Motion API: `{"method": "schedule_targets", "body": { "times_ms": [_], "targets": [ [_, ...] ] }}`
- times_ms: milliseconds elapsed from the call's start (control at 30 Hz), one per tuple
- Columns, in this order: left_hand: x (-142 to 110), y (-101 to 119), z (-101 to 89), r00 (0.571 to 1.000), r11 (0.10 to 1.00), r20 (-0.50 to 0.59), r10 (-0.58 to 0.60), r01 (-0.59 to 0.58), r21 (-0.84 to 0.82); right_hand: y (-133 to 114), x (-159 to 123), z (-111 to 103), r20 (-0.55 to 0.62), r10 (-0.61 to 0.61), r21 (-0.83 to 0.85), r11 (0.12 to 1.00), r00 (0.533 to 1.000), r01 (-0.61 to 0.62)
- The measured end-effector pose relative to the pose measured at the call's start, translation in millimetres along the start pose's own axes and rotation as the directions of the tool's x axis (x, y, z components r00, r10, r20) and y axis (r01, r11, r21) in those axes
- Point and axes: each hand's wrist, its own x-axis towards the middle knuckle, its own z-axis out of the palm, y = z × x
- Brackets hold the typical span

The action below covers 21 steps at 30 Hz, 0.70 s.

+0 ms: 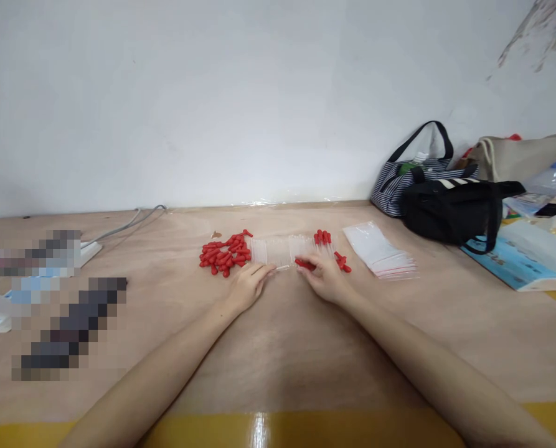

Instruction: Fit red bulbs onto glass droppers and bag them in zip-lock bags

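Forward-and-down view from the head, over both hands [282, 280].

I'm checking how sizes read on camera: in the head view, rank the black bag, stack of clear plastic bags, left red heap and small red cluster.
1. Black bag
2. Stack of clear plastic bags
3. Left red heap
4. Small red cluster

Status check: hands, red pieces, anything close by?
Left hand at clear plastic's near edge. Right hand touching red pieces. Red pile beside left hand; bag stack off right.
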Motion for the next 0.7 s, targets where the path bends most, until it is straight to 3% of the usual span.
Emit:
{"method": "schedule_targets", "body": {
  "times_ms": [200, 533, 700],
  "targets": [
    [4.2, 0.4, 0.0, 0.997, 0.996, 0.023, -0.068, 0.070, -0.064, 1.8, -10.6, 11.3, 0.070, -0.001, 0.023, 1.000, 0.998, -0.001],
    [1.2, -0.9, 5.1, 0.999, 0.997, 0.036, -0.030, 0.032, -0.070, 2.5, -9.5, 12.7, 0.097, -0.054, 0.048, 0.998, 0.994, 0.049],
    [0.8, 0.7, 4.0, 1.000, 0.996, 0.009, 0.027, -0.026, -0.086, 2.6, -9.0, 12.0, 0.115, -0.021, 0.060, 0.998, 0.993, 0.014]
  ]
}}
